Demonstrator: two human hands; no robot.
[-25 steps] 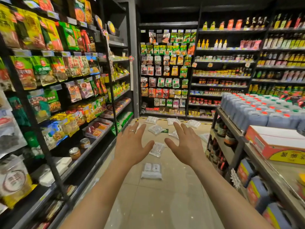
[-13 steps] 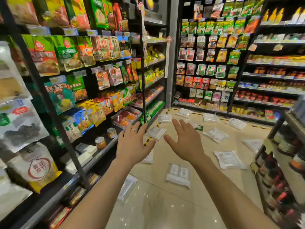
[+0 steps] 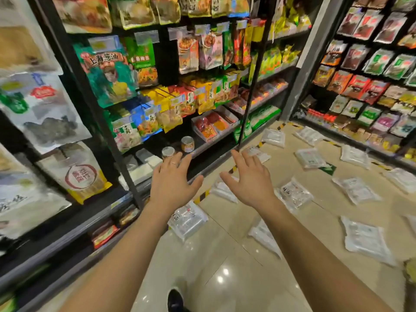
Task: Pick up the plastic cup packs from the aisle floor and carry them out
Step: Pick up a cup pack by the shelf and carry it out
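Reaching out over a glossy aisle floor [image 3: 225, 255] with left hand [image 3: 173, 188] and right hand [image 3: 249, 183], fingers spread, gripping nothing. Nearest at 12 o'clock, partly hidden by the left wrist, a clear plastic cup pack [image 3: 189, 221] (label blurred, unreadable); scattered from 1 to 3 o'clock, more cup packs [image 3: 356, 190], flat, whitish, some cut off at right edge.

Plastic cup packs [image 3: 364, 240] lay scattered flat over the tiled aisle floor [image 3: 225, 255], roughly a dozen in view. Each was a clear sealed bag with whitish contents. The nearest pack [image 3: 186, 219] lay close to the foot of the left shelving [image 3: 126, 167], printed label upward. A mid-aisle pack [image 3: 295, 193] lay askew, label also showing. The farther packs [image 3: 310, 157] were spread apart from one another. Blur prevented an exact count.
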